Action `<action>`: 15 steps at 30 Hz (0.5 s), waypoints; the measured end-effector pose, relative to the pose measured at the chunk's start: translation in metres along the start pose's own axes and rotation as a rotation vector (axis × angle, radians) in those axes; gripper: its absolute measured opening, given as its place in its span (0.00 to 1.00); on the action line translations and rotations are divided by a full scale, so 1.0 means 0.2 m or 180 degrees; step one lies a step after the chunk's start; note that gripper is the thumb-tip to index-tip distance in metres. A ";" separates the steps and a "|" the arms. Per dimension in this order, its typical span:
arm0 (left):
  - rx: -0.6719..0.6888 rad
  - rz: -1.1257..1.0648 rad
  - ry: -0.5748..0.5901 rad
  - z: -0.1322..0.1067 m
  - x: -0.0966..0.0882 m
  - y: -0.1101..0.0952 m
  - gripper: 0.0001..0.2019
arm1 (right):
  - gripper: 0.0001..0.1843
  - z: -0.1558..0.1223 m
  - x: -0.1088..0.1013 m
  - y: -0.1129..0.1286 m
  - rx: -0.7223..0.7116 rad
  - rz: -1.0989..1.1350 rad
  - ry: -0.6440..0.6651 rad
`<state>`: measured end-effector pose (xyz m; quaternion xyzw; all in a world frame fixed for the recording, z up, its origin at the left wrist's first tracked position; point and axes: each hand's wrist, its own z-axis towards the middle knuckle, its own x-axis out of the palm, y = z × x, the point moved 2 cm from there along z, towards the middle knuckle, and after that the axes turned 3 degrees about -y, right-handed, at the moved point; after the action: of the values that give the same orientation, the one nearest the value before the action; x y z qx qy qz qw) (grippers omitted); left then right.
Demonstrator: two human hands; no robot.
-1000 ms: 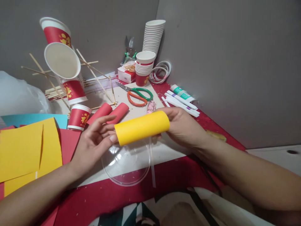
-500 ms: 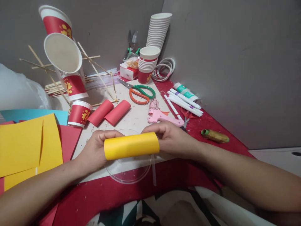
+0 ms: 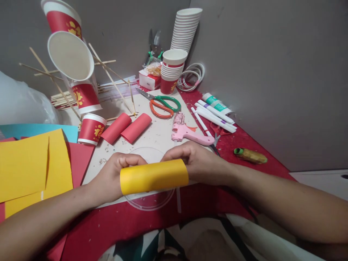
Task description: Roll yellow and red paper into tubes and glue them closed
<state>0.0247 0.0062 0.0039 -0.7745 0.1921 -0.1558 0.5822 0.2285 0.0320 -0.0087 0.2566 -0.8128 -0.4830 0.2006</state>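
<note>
Between my two hands a yellow paper tube (image 3: 154,177) is held lengthwise, slightly tilted up to the right. My left hand (image 3: 110,177) grips its left end, and my right hand (image 3: 194,161) grips its right end; the fingers behind the tube are partly hidden. Under it lies a clear round plastic disc (image 3: 149,207) at the board's front edge, with a thin translucent strip (image 3: 178,200) beside it. Two red paper tubes (image 3: 116,128) rest side by side farther back on the pale board (image 3: 160,134). A pink glue gun (image 3: 190,135) lies just beyond my right hand.
Green-and-orange scissors (image 3: 164,107) lie behind. Red paper cups (image 3: 92,129) and a bamboo-stick frame (image 3: 114,81) stand left, above yellow paper sheets (image 3: 24,166). Stacked cups (image 3: 186,29), coiled white cable (image 3: 191,78), white rolls (image 3: 216,114) and a tape-wrapped tube (image 3: 250,156) sit right.
The yellow tube has come slightly lower and appears a little larger, both hands still on it. The view has shifted slightly; the objects on the table stay in place.
</note>
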 end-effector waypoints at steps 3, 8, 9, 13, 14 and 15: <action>-0.0072 -0.0030 0.0029 0.00 0.01 0.00 0.05 | 0.03 0.00 0.00 0.00 -0.0002 0.0082 0.0078; -0.0679 -0.0732 -0.0096 0.03 0.01 0.02 0.10 | 0.02 -0.01 -0.03 0.01 -0.0301 -0.0108 -0.0117; -0.0705 -0.0754 -0.0140 0.03 0.01 0.02 0.11 | 0.02 0.00 -0.03 0.01 -0.0325 -0.0170 -0.0166; -0.0399 -0.0385 -0.0232 0.03 0.01 -0.01 0.09 | 0.03 0.00 -0.03 0.03 -0.0264 -0.0144 -0.0215; -0.0334 -0.0312 -0.0253 0.02 0.02 -0.01 0.08 | 0.04 0.00 -0.02 0.03 -0.0290 -0.0092 -0.0206; -0.0296 -0.0283 -0.0267 0.02 0.02 -0.02 0.08 | 0.03 0.00 -0.01 0.03 -0.0328 -0.0052 -0.0197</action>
<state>0.0303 0.0081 0.0064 -0.8143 0.1400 -0.1399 0.5457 0.2292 0.0361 -0.0043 0.2375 -0.7906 -0.5335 0.1844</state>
